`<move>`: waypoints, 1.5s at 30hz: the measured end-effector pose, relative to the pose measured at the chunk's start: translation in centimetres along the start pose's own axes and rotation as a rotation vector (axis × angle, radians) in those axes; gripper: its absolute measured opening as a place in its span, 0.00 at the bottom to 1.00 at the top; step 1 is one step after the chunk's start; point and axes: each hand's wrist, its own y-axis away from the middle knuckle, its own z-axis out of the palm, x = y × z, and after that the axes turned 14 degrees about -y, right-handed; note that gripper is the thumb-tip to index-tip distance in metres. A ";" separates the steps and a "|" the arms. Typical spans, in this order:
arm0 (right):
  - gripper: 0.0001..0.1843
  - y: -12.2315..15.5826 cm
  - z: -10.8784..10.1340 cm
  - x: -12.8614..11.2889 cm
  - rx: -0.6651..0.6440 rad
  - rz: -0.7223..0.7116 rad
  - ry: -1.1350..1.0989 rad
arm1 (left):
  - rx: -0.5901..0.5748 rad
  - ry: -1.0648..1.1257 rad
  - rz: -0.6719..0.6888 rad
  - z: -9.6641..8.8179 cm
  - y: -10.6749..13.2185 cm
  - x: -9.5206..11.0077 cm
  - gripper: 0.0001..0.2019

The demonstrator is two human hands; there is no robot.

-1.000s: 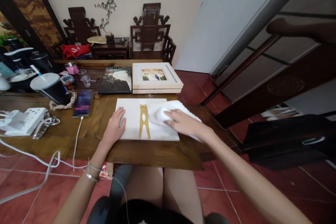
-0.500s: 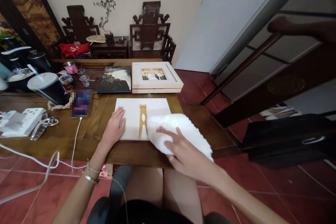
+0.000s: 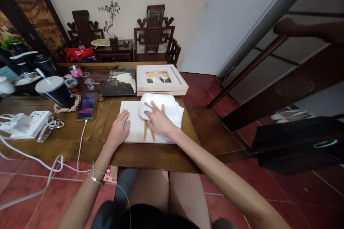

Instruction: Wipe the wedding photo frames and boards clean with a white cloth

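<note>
Head cam, left to right: the left hand [image 3: 120,128] is relaxed, gripping nothing, laid over the left edge of a white board [image 3: 135,127] on the wooden counter [image 3: 153,157]. Mid-board, two yellow strips [image 3: 145,133] poke out from under a bunched white cloth [image 3: 172,102], which the right hand [image 3: 160,122] has gripped against the board.

The frame [image 3: 162,80] is blocking the way beyond the cloth [image 3: 170,105]; the table's near strip [image 3: 153,155] is leaving passage.

The head camera looks forward and down over the table [image 3: 153,157].
</note>
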 end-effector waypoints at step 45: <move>0.21 -2.1 2.3 -5.1 0.001 0.114 0.074 | -0.033 0.332 -0.194 -1.0 -0.2 0.4 0.27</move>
